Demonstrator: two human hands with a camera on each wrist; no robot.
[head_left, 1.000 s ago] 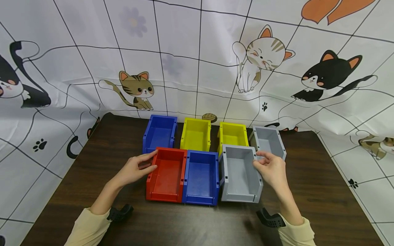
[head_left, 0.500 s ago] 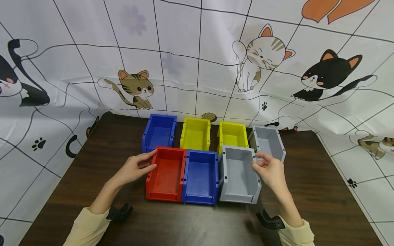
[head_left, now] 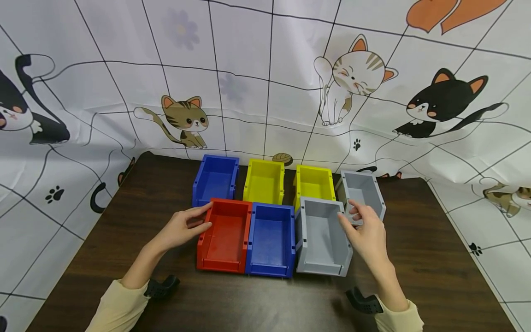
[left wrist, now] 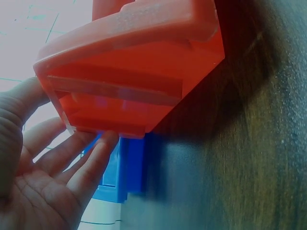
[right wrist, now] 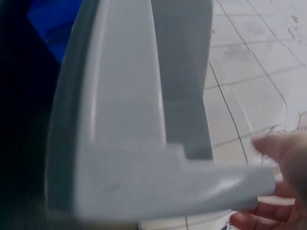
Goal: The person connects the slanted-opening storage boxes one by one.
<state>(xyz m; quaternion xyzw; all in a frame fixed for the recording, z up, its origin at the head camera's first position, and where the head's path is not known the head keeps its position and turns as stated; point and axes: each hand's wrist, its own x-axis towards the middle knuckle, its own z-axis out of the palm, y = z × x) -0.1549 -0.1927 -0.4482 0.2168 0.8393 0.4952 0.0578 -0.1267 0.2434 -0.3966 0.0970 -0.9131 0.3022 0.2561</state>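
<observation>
My left hand (head_left: pixel 182 228) rests its thumb and fingers against the left side of a red storage bin (head_left: pixel 226 235). In the left wrist view its extended fingers (left wrist: pixel 93 165) lie along the outside of that bin. A blue bin (head_left: pixel 271 240) stands directly right of the red one. Beside it sits a grey bin (head_left: pixel 323 237), slightly apart at the front. My right hand (head_left: pixel 369 237) hovers at the grey bin's right rim, thumb and fingers spread and holding nothing. The right wrist view shows the grey bin's wall (right wrist: pixel 124 182) close up, fingers just off its edge.
A back row holds another blue bin (head_left: pixel 215 177), two yellow bins (head_left: pixel 263 180) and a second grey bin (head_left: pixel 361 191), partly behind my right hand. All stand on a dark wooden table (head_left: pixel 265 304). A cat-patterned cloth (head_left: pixel 265 92) hangs behind.
The front grey bin has shifted slightly left, toward the blue one. My right hand's pinch on its rim has loosened, and the fingers have spread. My left hand stays at the red bin.
</observation>
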